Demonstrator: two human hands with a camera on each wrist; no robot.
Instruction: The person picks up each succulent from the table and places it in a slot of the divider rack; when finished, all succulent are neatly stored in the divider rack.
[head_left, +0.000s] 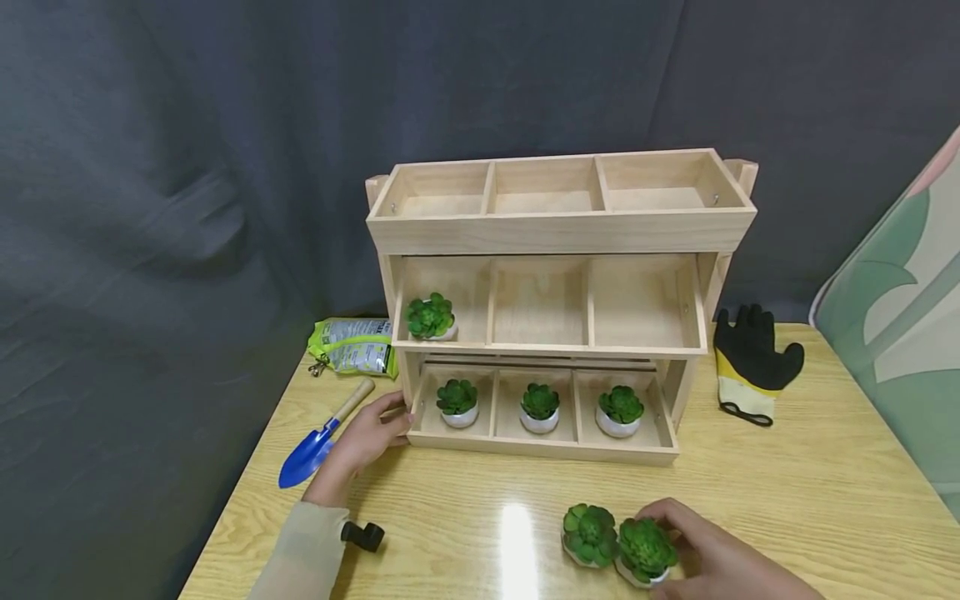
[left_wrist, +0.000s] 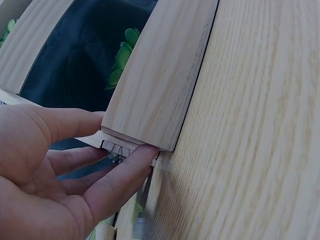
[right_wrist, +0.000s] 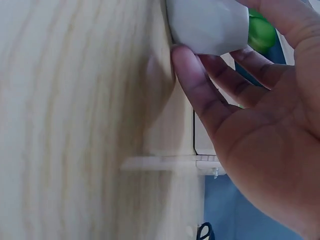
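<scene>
My right hand point(head_left: 697, 546) curls round the white pot of a small succulent point(head_left: 647, 548) at the table's front. In the right wrist view, the fingers point(right_wrist: 192, 70) and thumb are about the white pot point(right_wrist: 207, 27), low over the wood. Another potted succulent point(head_left: 589, 533) stands just left of it. My left hand point(head_left: 378, 432) grips the lower left end of a three-tier wooden plant stand point(head_left: 540, 454). The left wrist view shows its fingertips at the corner of the bottom tray's front board point(left_wrist: 155, 85).
Potted succulents point(head_left: 457, 402) stand in each bottom compartment, and one point(head_left: 431, 317) in the middle tier's left. Left of the stand lie a blue trowel point(head_left: 315, 450) and a green bag point(head_left: 354, 346). A black and yellow glove point(head_left: 756, 362) is at right. Dark curtain point(head_left: 525, 75) hangs behind.
</scene>
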